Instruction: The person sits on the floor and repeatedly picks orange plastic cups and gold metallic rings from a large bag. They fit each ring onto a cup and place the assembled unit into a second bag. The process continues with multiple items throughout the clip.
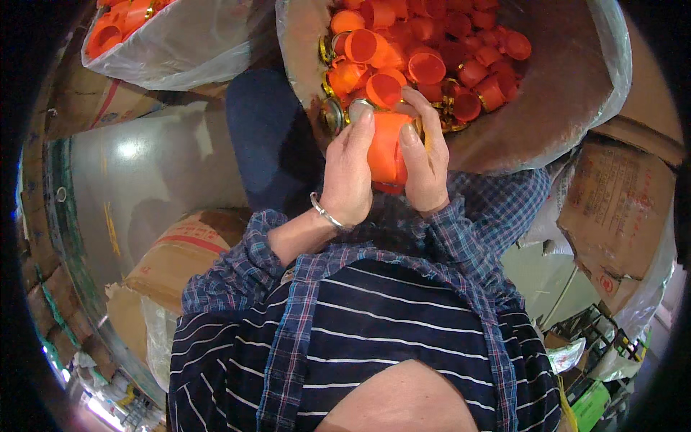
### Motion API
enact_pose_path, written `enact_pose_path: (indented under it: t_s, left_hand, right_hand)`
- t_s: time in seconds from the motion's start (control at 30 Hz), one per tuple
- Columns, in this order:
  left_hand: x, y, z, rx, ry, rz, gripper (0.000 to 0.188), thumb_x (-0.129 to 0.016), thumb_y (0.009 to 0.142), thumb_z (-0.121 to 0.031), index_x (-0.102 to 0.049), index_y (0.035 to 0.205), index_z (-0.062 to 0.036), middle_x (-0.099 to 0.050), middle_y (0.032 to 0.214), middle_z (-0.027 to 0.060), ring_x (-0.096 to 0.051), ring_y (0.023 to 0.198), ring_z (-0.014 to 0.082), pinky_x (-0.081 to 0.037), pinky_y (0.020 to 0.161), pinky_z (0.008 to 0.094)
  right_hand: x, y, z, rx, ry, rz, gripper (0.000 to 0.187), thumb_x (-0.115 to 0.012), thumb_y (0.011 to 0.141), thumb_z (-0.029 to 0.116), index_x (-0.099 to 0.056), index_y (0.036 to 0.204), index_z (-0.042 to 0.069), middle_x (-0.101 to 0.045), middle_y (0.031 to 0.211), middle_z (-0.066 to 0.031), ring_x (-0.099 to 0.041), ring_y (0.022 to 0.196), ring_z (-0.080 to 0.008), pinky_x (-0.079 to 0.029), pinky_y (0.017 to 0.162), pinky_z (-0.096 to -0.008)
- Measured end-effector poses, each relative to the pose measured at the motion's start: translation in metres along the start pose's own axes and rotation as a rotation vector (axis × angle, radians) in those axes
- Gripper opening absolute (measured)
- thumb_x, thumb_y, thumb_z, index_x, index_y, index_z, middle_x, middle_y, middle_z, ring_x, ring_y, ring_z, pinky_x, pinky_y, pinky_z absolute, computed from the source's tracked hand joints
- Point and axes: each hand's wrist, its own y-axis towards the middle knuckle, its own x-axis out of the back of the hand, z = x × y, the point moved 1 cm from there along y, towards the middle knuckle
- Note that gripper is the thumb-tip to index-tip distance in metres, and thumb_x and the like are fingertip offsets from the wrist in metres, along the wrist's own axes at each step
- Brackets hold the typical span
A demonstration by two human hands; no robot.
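Between my two hands is an orange plastic cup, held just in front of a large bag-lined bin. My left hand, with a silver bangle at the wrist, grips the cup's left side with the thumb along it. From the right, my right hand closes round the same cup, thumb and fingers near its far end. Beyond my fingertips lie many loose orange cups heaped in the lined bin. A round silver-and-gold metal lid rests among them, beside my left fingers.
Another plastic bag holding orange cups stands at the far left. A cardboard box sits by my left elbow, and a printed carton is at the right. Green and black clutter lies at the lower right.
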Motion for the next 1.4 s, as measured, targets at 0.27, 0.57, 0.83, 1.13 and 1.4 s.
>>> enact_pose_path:
  t_s: [0.27,0.57,0.83,1.13,1.4]
  left_hand:
    - [0.005,-0.011,0.004,-0.177,0.158,0.031,0.039,-0.047,0.106,-0.032,-0.061,0.118,0.0022,-0.066,0.110,0.0084,-0.063,0.098,0.0154,-0.050,0.088,0.0295]
    - [0.013,0.020,0.016,-0.038,0.394,-0.015,0.036,-0.052,0.104,-0.028,-0.064,0.107,0.0054,-0.067,0.090,0.0057,-0.061,0.084,0.0148,-0.048,0.077,0.0285]
    - [0.016,0.047,0.004,0.296,0.012,0.060,0.028,-0.051,0.103,-0.021,-0.056,0.123,-0.0021,-0.062,0.117,0.0065,-0.058,0.109,0.0163,-0.046,0.097,0.0315]
    - [0.024,0.016,0.008,-0.288,0.723,0.322,0.038,-0.063,0.097,-0.038,-0.057,0.101,-0.0005,-0.063,0.091,0.0124,-0.063,0.081,0.0191,-0.051,0.072,0.0343]
    - [0.024,-0.001,0.014,-0.442,0.653,0.258,0.048,-0.076,0.085,-0.037,-0.057,0.110,-0.0005,-0.070,0.095,0.0131,-0.071,0.084,0.0232,-0.056,0.075,0.0325]
  right_hand:
    - [-0.003,-0.009,0.001,0.156,-0.096,0.060,0.048,-0.059,0.093,0.027,-0.049,0.131,-0.002,-0.056,0.123,-0.0178,-0.055,0.112,-0.0284,-0.042,0.100,-0.0371]
    - [-0.005,-0.009,-0.033,-0.043,-0.104,-0.170,0.040,-0.058,0.094,0.024,-0.056,0.126,-0.001,-0.058,0.122,-0.0194,-0.056,0.112,-0.0332,-0.044,0.098,-0.0391]
    - [0.009,-0.002,-0.030,0.450,-0.564,0.037,0.065,-0.073,0.079,0.028,-0.052,0.133,-0.001,-0.054,0.130,-0.0238,-0.052,0.116,-0.0417,-0.043,0.101,-0.0461]
    - [0.004,-0.001,-0.036,-0.580,0.793,-0.148,0.043,-0.049,0.102,0.035,-0.055,0.127,0.001,-0.063,0.118,-0.0101,-0.062,0.106,-0.0222,-0.048,0.094,-0.0339]
    - [-0.010,-0.011,-0.024,-0.409,0.514,-0.140,0.048,-0.042,0.104,0.037,-0.055,0.130,-0.002,-0.062,0.121,-0.0114,-0.060,0.108,-0.0176,-0.047,0.094,-0.0312]
